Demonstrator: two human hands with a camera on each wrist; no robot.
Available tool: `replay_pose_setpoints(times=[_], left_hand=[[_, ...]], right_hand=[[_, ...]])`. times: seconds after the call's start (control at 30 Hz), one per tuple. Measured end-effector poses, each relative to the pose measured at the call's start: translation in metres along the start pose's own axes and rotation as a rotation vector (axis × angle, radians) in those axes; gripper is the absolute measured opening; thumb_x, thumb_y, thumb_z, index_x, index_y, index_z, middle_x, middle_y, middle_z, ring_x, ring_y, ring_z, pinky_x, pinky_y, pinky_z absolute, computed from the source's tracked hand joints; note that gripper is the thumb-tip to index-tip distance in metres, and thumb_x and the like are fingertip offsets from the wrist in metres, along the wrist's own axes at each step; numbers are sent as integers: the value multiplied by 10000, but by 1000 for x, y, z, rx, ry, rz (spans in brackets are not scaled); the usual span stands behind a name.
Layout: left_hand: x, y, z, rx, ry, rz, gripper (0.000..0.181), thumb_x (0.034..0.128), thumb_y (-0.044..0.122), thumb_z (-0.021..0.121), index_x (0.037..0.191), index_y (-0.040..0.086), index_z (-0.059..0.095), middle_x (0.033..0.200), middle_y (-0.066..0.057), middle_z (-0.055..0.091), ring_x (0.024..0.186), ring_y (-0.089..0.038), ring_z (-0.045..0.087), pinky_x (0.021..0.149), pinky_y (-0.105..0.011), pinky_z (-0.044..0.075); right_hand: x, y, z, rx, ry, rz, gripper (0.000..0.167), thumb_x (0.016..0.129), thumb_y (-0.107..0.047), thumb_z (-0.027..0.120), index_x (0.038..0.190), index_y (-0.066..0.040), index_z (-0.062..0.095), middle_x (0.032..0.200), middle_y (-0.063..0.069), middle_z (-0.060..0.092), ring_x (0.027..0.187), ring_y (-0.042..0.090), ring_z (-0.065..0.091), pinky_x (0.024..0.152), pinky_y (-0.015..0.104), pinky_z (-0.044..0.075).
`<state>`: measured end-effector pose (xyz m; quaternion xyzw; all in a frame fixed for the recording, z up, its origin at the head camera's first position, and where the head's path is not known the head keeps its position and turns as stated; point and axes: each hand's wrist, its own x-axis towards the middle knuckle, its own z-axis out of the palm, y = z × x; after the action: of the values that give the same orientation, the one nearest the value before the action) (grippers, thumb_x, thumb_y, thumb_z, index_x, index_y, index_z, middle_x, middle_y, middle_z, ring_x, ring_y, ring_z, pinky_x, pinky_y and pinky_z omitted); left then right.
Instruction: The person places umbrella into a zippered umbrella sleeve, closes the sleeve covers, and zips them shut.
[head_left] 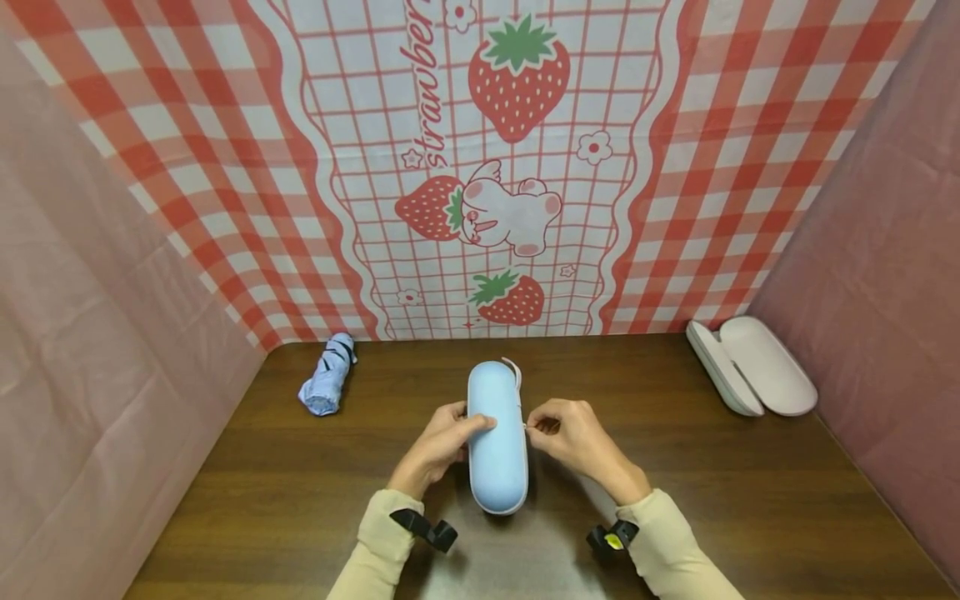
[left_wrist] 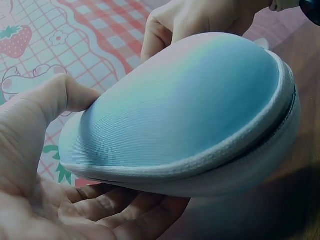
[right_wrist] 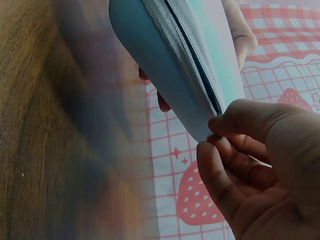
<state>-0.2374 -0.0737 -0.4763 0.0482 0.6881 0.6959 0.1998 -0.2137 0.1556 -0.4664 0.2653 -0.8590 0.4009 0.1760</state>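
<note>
A light blue zippered case (head_left: 497,471), long with rounded ends and pale piping, is held above the table in front of me. My left hand (head_left: 441,442) grips its left side, thumb on top and fingers underneath. On the other side, my right hand (head_left: 576,435) pinches the small zipper pull between thumb and fingers. In the right wrist view, a dark gap runs along the zipper (right_wrist: 192,55) up to the pinching fingertips (right_wrist: 216,125). The left wrist view also shows a dark slit beneath the piping (left_wrist: 200,172) at the near end. The case's contents are hidden.
A folded blue umbrella (head_left: 328,377) lies at the back left of the brown wooden table (head_left: 300,517). At the back right stands an opened pale hard case (head_left: 772,367). A strawberry-print cloth (head_left: 645,267) hangs behind, with pink cloth (head_left: 97,350) at the sides.
</note>
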Motion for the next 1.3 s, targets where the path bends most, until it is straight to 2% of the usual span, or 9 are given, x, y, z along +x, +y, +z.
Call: replay_pose_setpoints(times=[0.33, 0.57, 0.7, 0.93, 1.13, 1.3], left_hand=[[1, 0, -2, -26, 19, 12, 656, 879, 218, 676, 1402, -123, 475, 1225, -264, 658, 991, -279, 683, 812, -485, 599], [1, 1, -3, -34, 21, 21, 651, 880, 209, 669, 1401, -129, 472, 1236, -271, 649, 1004, -280, 678, 826, -491, 595], [1, 1, -4, -40, 26, 28, 626, 880, 204, 668, 1382, -126, 490, 1218, -260, 659, 999, -274, 680, 826, -490, 595], [1, -1, -5, -54, 39, 34, 606, 880, 195, 667, 1368, -123, 503, 1202, -247, 665, 993, -266, 678, 829, -493, 592], [2, -2, -5, -60, 46, 34, 583, 883, 196, 665, 1353, -116, 520, 1193, -236, 666, 988, -260, 677, 828, -487, 589], [2, -1, -5, -66, 46, 36, 586, 884, 196, 668, 1360, -114, 523, 1211, -251, 660, 994, -268, 681, 834, -497, 593]], right_hand=[[0, -1, 1, 6, -36, 0, 148, 764, 36, 758, 776, -110, 743, 746, -31, 698, 673, 4, 593, 589, 257, 555], [0, -2, 2, 22, -59, -15, 173, 754, 47, 752, 765, -125, 733, 730, -57, 677, 665, 11, 591, 578, 317, 572], [0, -4, 1, 26, -72, -23, 179, 749, 46, 747, 763, -132, 731, 722, -72, 667, 663, 2, 581, 576, 299, 561], [-1, -4, 1, 38, -115, -36, 167, 766, 44, 754, 779, -123, 740, 737, -58, 680, 669, 69, 620, 586, 293, 564], [-2, -4, 1, 42, -140, -42, 151, 785, 33, 758, 785, -117, 745, 743, -56, 687, 675, 6, 589, 588, 276, 560], [-1, -4, 0, 45, -147, -39, 149, 791, 33, 757, 781, -115, 743, 744, -52, 688, 672, 30, 600, 595, 234, 539]])
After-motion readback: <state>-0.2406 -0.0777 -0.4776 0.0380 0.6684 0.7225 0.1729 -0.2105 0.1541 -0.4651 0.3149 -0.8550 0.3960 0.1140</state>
